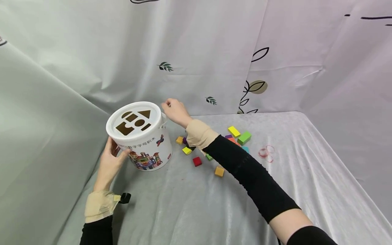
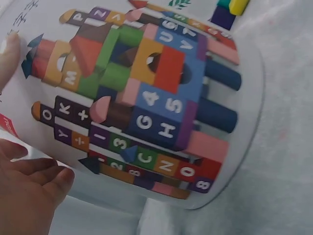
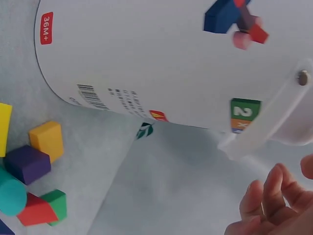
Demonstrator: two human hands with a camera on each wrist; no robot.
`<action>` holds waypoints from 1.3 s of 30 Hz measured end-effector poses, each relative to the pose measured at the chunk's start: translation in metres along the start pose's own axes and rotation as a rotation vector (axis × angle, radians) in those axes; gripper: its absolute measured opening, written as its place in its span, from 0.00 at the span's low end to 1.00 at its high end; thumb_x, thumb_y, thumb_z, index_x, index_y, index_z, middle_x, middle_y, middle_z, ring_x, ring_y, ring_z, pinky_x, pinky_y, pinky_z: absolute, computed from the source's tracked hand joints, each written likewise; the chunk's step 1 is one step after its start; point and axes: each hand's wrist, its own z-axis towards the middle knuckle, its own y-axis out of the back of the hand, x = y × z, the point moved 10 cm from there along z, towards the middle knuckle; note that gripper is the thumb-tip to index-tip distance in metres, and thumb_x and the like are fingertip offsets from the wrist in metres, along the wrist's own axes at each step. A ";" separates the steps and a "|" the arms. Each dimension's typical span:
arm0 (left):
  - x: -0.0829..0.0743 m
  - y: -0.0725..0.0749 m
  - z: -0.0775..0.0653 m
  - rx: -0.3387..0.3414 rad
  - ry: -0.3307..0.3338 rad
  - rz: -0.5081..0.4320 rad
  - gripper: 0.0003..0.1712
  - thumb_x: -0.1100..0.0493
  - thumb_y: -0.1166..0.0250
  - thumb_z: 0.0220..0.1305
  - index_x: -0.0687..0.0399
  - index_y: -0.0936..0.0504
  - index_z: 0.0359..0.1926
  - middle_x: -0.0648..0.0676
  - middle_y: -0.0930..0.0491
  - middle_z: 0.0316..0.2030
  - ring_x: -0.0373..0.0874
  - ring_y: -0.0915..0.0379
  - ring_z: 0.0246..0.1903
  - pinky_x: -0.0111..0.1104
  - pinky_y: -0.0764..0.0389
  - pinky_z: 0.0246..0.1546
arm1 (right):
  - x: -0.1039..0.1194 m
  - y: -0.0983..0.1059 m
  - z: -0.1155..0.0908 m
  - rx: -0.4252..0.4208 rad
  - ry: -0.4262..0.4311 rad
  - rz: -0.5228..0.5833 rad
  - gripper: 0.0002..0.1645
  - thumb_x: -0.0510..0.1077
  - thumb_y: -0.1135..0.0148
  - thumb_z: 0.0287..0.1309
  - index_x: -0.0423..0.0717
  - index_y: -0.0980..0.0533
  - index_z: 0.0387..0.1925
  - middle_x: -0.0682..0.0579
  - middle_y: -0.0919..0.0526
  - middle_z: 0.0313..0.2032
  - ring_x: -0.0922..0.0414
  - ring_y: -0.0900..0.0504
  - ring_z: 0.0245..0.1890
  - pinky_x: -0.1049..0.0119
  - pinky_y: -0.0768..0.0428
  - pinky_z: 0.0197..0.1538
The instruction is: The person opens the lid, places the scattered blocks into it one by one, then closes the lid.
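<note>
Shape-sorter bucket (image 1: 144, 149): on the left of the cloth-covered worktop (image 1: 183, 211), between the hands, long axis roughly upright, lid (image 1: 134, 132) uppermost.
Left hand (image 1: 108, 161): the nearer one, thumb and fingers gripping its near left side.
Right hand (image 1: 176, 110): just off the lid's right edge, apart, near the handle (image 3: 271, 112); fingers loosely curled, nothing visible in them.
Blocks (image 1: 197, 161): lay right of the bucket.

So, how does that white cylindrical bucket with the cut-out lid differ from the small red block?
The white cylindrical bucket is far larger than the small red block. The bucket is round and printed with pictures; the block is angular and looks plain. The left hand touches the bucket, while the block lies untouched. Both show some red.
</note>
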 end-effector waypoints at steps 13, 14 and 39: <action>0.000 0.000 0.019 0.157 -0.064 -0.213 0.49 0.70 0.32 0.60 0.46 0.47 0.76 0.58 0.37 0.64 0.47 0.40 0.62 0.26 0.35 0.57 | 0.017 -0.002 -0.004 0.142 0.005 -0.055 0.25 0.61 0.54 0.72 0.50 0.18 0.42 0.52 0.20 0.35 0.57 0.28 0.30 0.67 0.31 0.33; 0.000 -0.001 0.020 0.178 -0.066 -0.235 0.49 0.71 0.33 0.60 0.48 0.48 0.76 0.58 0.37 0.63 0.48 0.40 0.61 0.26 0.33 0.55 | 0.017 -0.003 -0.004 0.156 -0.002 -0.059 0.25 0.61 0.54 0.72 0.49 0.18 0.40 0.52 0.21 0.33 0.57 0.30 0.29 0.67 0.32 0.32; 0.003 -0.003 0.023 0.209 -0.061 -0.276 0.47 0.72 0.32 0.59 0.49 0.44 0.75 0.57 0.32 0.59 0.47 0.35 0.58 0.26 0.29 0.52 | 0.004 -0.018 -0.006 0.228 -0.158 -0.054 0.27 0.62 0.45 0.67 0.49 0.33 0.19 0.57 0.38 0.14 0.61 0.40 0.14 0.69 0.40 0.21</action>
